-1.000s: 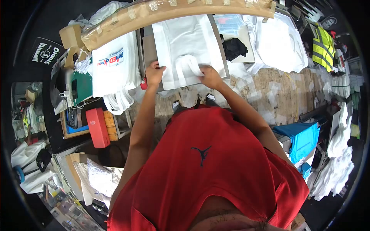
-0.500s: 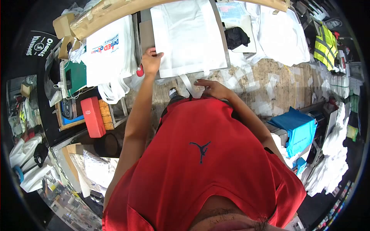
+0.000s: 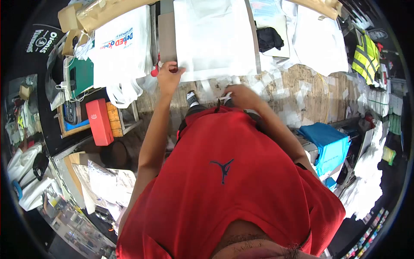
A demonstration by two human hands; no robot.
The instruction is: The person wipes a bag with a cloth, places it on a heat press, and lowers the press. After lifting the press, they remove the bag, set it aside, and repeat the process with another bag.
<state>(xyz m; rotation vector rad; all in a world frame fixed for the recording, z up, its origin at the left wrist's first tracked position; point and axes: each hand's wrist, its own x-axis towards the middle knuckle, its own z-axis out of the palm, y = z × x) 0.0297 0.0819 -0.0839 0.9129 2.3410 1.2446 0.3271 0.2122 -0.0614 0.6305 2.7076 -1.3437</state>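
A plain white tote bag (image 3: 213,39) lies flat on a grey board (image 3: 166,36) on the worktable. My left hand (image 3: 168,75) presses on the bag's near left corner, at the board's edge. My right hand (image 3: 241,95) is lower, at the table's front edge just above my red shirt, with its fingers curled around the bag's white strap (image 3: 227,91). Part of the strap is hidden behind that hand.
A stack of printed white bags (image 3: 123,45) lies to the left, with a red box (image 3: 98,121) and a wooden crate below it. More white fabric (image 3: 319,41), a black cloth (image 3: 269,38) and a yellow safety vest (image 3: 365,56) sit to the right. A blue cloth (image 3: 330,144) hangs low right.
My right hand has pulled the bag's straps off the bag's surface and down toward my body. The left hand has stayed on the bag's near left corner.
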